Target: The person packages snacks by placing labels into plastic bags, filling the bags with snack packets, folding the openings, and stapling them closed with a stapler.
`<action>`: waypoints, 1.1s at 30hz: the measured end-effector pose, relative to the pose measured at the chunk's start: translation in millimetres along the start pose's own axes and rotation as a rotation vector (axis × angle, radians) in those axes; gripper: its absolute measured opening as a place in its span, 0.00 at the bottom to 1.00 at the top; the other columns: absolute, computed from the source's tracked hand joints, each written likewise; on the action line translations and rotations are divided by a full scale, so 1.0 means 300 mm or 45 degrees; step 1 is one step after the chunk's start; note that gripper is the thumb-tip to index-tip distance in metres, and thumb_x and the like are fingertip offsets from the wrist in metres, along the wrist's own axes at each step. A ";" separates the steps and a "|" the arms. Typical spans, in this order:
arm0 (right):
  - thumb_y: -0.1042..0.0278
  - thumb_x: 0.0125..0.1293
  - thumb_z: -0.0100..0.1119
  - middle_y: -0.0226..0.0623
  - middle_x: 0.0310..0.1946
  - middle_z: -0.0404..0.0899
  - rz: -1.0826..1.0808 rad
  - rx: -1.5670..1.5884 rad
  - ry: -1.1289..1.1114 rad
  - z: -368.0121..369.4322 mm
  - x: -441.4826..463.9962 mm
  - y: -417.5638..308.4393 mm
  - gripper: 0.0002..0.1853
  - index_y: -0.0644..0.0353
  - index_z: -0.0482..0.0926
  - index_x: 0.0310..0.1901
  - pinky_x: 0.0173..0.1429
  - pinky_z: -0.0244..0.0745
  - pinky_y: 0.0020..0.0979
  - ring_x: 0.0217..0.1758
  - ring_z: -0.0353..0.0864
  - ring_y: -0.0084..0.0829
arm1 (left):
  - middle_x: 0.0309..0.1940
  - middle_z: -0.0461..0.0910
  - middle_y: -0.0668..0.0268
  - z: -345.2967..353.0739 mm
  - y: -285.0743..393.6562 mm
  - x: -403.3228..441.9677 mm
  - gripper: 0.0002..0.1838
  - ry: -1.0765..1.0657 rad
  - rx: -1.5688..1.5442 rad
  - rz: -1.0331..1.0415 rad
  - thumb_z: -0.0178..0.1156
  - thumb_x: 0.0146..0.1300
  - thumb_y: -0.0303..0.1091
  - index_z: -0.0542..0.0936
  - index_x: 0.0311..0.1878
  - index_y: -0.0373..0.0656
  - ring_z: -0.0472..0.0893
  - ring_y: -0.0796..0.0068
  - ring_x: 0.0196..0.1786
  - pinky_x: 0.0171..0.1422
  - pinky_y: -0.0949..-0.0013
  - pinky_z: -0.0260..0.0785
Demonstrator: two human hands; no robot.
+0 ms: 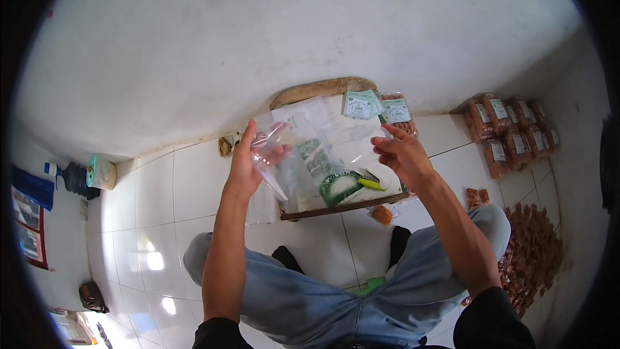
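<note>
My left hand (244, 167) is left of a low board-like table, its thumb and fingers around a clear plastic bag (270, 178). The bag is see-through, and the fingers show behind it. Over the table's right side hovers my right hand (405, 155), fingers loosely bent and apart, with nothing visible in it. Below it on the tabletop lies a lime-green stapler (372, 184). Beside that is a green-and-white printed plastic sheet (339, 187). Pale green printed label cards (359, 105) sit at the table's back right corner.
A filled, labelled pack (398, 110) lies by the table's back right. More packs (516, 132) are stacked against the wall at right. Many small brown packets (533, 245) are heaped on the floor by my right knee. A small orange packet (382, 214) lies before the table.
</note>
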State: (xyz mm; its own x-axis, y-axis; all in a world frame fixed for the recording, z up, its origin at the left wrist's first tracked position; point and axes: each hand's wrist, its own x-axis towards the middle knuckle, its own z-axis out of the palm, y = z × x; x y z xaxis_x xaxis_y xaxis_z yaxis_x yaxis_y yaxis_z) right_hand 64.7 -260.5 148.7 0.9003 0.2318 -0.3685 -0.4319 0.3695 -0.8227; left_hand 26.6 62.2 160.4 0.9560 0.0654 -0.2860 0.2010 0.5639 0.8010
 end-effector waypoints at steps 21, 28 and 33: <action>0.49 0.48 0.73 0.29 0.16 0.69 -1.720 -1.828 -0.149 0.090 -0.078 0.131 0.23 0.54 0.68 0.19 0.25 0.68 0.32 0.20 0.74 0.31 | 0.32 0.78 0.69 0.220 -0.241 -0.109 0.18 0.035 1.021 0.154 0.63 0.65 0.48 0.78 0.44 0.41 0.78 0.80 0.34 0.32 0.75 0.72; 0.49 0.49 0.71 0.31 0.18 0.69 -1.720 -1.850 -0.267 0.087 -0.085 0.167 0.22 0.54 0.68 0.21 0.27 0.69 0.33 0.23 0.75 0.32 | 0.31 0.78 0.69 0.183 -0.250 -0.102 0.15 -0.120 0.776 0.049 0.63 0.65 0.42 0.78 0.43 0.39 0.78 0.82 0.32 0.28 0.77 0.73; 0.52 0.53 0.72 0.34 0.20 0.72 -1.389 -1.747 -0.137 0.117 -0.109 0.143 0.21 0.57 0.71 0.25 0.30 0.71 0.34 0.25 0.77 0.36 | 0.21 0.77 0.71 0.155 -0.261 -0.085 0.10 0.146 1.027 0.455 0.64 0.63 0.36 0.79 0.35 0.39 0.76 0.84 0.24 0.26 0.77 0.69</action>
State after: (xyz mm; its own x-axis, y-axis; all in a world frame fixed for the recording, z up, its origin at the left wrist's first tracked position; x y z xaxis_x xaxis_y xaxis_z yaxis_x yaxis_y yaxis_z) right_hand 14.8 -220.8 140.7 0.6896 0.4913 0.5320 0.7176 -0.5625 -0.4107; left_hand -3.6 -22.0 129.4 0.9718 0.2331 0.0358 0.0255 -0.2548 0.9667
